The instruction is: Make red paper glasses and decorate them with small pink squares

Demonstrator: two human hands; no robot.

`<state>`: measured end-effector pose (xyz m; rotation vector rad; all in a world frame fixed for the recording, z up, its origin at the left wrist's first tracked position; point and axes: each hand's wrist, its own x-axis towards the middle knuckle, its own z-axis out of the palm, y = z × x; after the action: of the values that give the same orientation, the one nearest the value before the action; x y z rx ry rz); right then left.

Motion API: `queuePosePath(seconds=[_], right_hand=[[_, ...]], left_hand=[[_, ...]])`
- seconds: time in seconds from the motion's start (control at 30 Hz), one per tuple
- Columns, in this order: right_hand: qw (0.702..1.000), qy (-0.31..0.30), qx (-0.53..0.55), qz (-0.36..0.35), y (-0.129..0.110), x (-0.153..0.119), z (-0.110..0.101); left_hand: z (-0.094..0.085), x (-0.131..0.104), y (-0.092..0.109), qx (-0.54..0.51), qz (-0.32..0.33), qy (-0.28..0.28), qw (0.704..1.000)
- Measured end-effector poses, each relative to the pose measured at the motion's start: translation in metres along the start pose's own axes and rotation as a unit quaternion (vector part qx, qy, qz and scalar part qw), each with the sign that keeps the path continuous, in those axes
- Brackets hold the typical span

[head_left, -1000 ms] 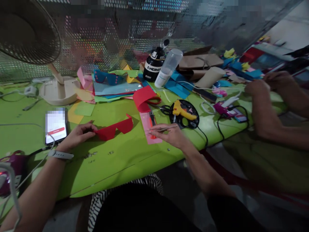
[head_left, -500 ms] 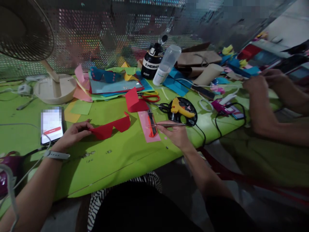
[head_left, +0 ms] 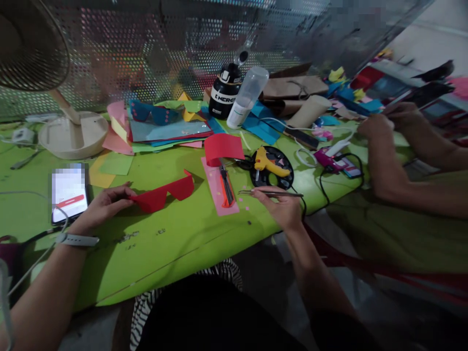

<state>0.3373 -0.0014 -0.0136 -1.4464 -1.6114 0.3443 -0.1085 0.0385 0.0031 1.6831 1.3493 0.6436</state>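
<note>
My left hand [head_left: 106, 207] pinches the end of a red paper glasses cutout [head_left: 161, 195] between thumb and fingers, over the green table [head_left: 153, 263]. In my right hand [head_left: 283, 207] is a pair of metal tweezers [head_left: 278, 194], tips pointing left. Left of those tips, an orange box cutter [head_left: 225, 187] lies on a pink paper strip [head_left: 212, 190]. A bent piece of red paper [head_left: 224, 147] rests just behind the cutter, covering part of some scissors. Beyond my right hand, a yellow glue gun [head_left: 270, 163] sits on a black round tray [head_left: 287, 178].
A phone [head_left: 69, 190] lies left of my left hand, near a fan base [head_left: 75, 134]. Blue paper glasses [head_left: 153, 113] top a paper stack. A black bottle [head_left: 221, 97] and a clear bottle [head_left: 246, 100] stand behind. At right, another person's hands [head_left: 380, 124] work.
My right hand has drawn the tweezers rightward, off the box cutter. The bent red paper has shifted right and turned. My left hand still holds the red cutout; the view has shifted slightly.
</note>
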Motion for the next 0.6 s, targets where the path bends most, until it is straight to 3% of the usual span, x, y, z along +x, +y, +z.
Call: queuePosePath(seconds=[0.2, 0.6], right_hand=[[1.000, 0.010, -0.019, 0.013, 0.010, -0.015, -0.008], [0.999, -0.007, 0.010, 0.040, 0.014, -0.021, -0.007]], left_hand=[[0.000, 0.001, 0.003, 0.002, -0.008, -0.002, 1.000], [0.002, 0.001, 0.001, 0.005, -0.009, -0.001, 1.000]])
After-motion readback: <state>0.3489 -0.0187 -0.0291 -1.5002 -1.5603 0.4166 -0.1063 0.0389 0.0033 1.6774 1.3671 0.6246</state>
